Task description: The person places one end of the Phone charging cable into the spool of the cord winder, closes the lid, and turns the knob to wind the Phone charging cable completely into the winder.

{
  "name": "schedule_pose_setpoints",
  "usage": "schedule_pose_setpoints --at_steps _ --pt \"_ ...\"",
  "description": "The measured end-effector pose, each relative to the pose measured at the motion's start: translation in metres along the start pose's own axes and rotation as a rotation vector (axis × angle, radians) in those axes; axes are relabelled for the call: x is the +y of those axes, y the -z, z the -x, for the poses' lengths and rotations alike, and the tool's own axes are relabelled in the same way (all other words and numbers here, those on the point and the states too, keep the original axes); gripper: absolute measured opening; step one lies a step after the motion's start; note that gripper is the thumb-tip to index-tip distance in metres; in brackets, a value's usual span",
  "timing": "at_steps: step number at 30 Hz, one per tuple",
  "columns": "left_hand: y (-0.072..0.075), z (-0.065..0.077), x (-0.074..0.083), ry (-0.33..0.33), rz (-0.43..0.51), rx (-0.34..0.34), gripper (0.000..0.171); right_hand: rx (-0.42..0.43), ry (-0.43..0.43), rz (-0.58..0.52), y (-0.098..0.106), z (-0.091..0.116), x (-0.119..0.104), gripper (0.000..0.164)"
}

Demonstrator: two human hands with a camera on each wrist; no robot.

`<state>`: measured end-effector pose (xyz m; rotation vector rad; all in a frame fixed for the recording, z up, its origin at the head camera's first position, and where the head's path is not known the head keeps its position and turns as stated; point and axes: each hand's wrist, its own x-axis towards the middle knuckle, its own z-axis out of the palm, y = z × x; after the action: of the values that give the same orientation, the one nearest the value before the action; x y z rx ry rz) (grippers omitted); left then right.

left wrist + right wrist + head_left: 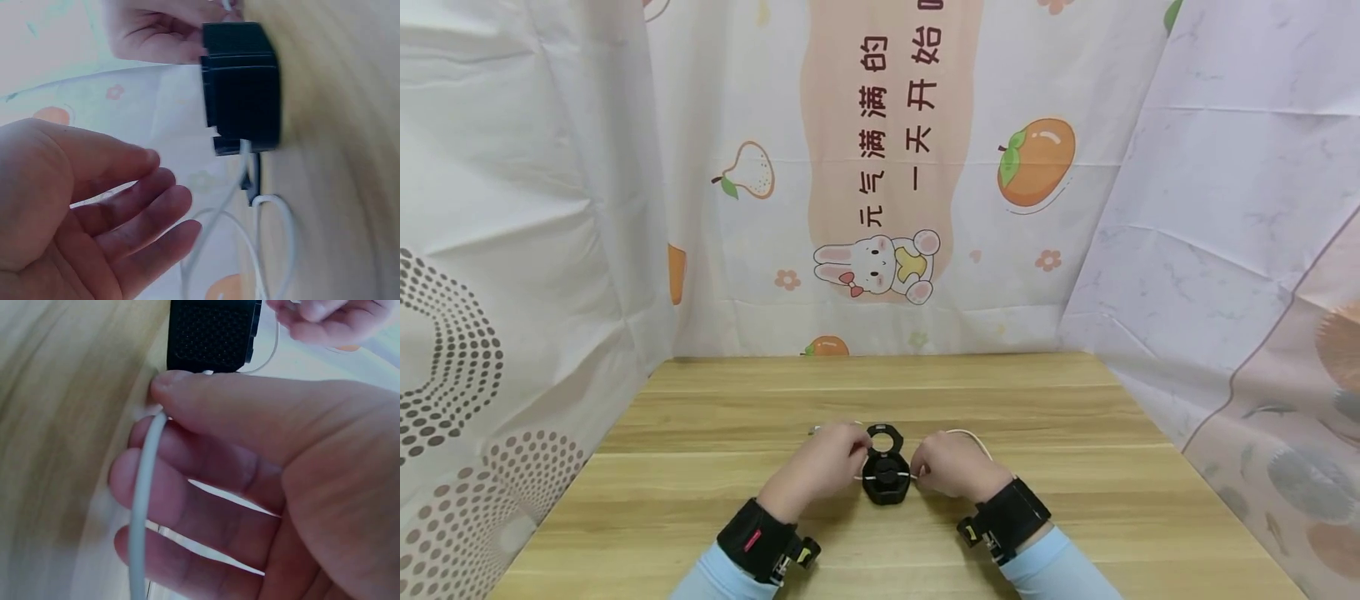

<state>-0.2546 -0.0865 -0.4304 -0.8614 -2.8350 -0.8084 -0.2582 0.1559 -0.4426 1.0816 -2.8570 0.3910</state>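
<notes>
A small black many-sided case (886,493) stands on the table with its ring-shaped lid (898,440) swung back. Across its middle lies a white cable (142,487), which comes out on both sides. My right hand (951,463) pinches this cable between thumb and index finger, close beside the case; the other fingers lie loosely behind it. On the case's left side, my left hand (125,206) hovers near the lid, its fingers relaxed, apart from the case and holding nothing. Loose cable loops hang near its fingertips in the left wrist view.
The wooden table (880,387) reaches back to a printed curtain (737,250), with more fabric along both sides. A small cable end (814,430) shows behind the left hand. Black camera straps (758,540) circle both wrists.
</notes>
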Motion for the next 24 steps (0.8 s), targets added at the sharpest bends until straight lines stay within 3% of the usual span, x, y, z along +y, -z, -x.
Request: schedule_pose_setpoints --at_steps 5,8,13,24 --pt "0.007 -0.009 0.009 -0.009 0.044 0.063 0.016 0.023 0.031 0.045 0.0 -0.001 0.002 0.016" --pt "0.01 -0.018 0.015 -0.007 0.058 0.062 0.019 0.018 0.049 0.04 -0.003 -0.003 0.005 0.022" --pt "0.01 -0.036 0.023 0.062 0.117 0.002 0.026 0.004 0.056 0.006 -0.004 -0.004 0.008 0.035" --pt "-0.003 -0.06 0.018 0.178 0.191 -0.09 0.04 -0.019 0.061 -0.027 -0.002 -0.002 0.008 0.023"
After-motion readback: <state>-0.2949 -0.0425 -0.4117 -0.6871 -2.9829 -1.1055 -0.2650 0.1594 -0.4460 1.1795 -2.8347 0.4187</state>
